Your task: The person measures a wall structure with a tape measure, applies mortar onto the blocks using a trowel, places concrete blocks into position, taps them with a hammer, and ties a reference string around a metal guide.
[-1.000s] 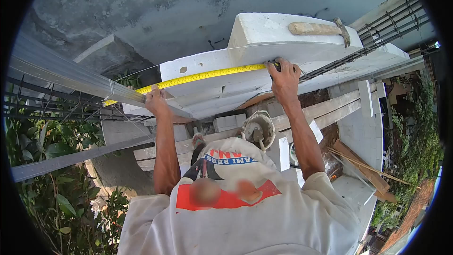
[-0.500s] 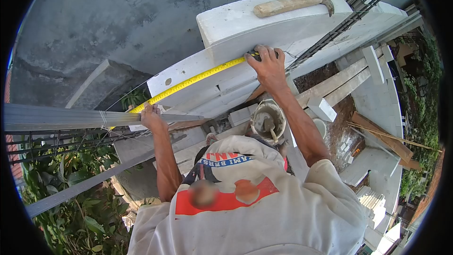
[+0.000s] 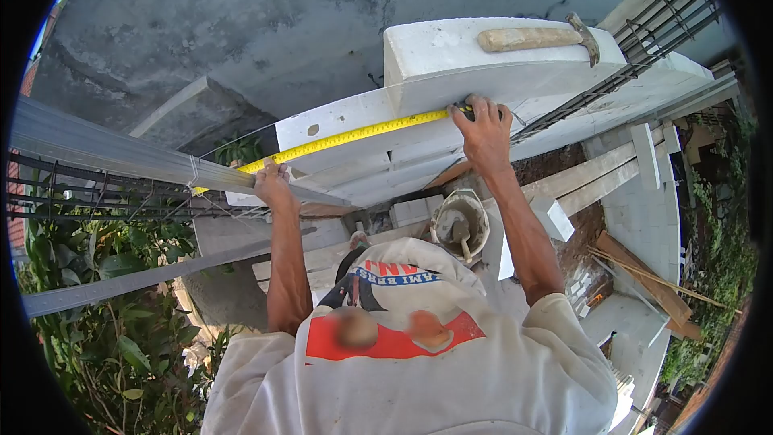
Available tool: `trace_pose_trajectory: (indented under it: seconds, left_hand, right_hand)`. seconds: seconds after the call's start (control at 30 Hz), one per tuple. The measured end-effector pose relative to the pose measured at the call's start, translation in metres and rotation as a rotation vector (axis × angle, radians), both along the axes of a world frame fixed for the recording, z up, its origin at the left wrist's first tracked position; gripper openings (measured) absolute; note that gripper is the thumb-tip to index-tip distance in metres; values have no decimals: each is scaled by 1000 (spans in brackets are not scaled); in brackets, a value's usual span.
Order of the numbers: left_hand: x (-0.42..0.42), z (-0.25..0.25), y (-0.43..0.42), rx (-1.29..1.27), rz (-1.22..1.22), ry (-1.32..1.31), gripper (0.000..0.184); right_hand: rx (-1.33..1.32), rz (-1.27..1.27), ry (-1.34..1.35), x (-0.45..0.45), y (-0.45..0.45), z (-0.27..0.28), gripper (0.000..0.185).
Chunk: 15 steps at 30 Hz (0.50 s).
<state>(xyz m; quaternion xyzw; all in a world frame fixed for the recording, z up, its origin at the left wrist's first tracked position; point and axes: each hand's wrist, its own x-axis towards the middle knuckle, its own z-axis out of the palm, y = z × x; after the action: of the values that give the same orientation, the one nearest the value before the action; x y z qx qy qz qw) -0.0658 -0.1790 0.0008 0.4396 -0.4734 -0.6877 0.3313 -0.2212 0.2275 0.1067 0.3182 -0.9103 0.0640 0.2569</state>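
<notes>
Head view: flat yellow tape measure [image 3: 366,130] along smooth white blocks [image 3: 439,42], clamped by dark case [image 3: 462,108] in right hand [image 3: 488,135], pinched in left hand [image 3: 276,188] beside ridged grey metal [image 3: 121,141]; wooden-handled hammer [image 3: 533,38], far right.

Yellow tape [image 3: 362,134] between left fingers [image 3: 270,172] and right fingers [image 3: 481,106]; hammer [image 3: 533,38] atop white block [image 3: 499,71]

The yellow tape measure [image 3: 348,137] ran extended, nearly straight, along the white blocks [image 3: 348,114], its dark case [image 3: 462,105] partly covered.
</notes>
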Motion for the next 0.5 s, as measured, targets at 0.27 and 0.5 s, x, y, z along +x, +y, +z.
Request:
trace_pose_trajectory:
  seconds: [0.27, 0.5]
  left_hand:
    - [1, -2, -3, 12, -50, -6, 24]
    - [0, 13, 5, 18, -23, 19, 24]
  right_hand:
    - [0, 4, -7, 1, -1, 5, 45]
    - [-28, 34, 31, -1, 0, 2, 43]
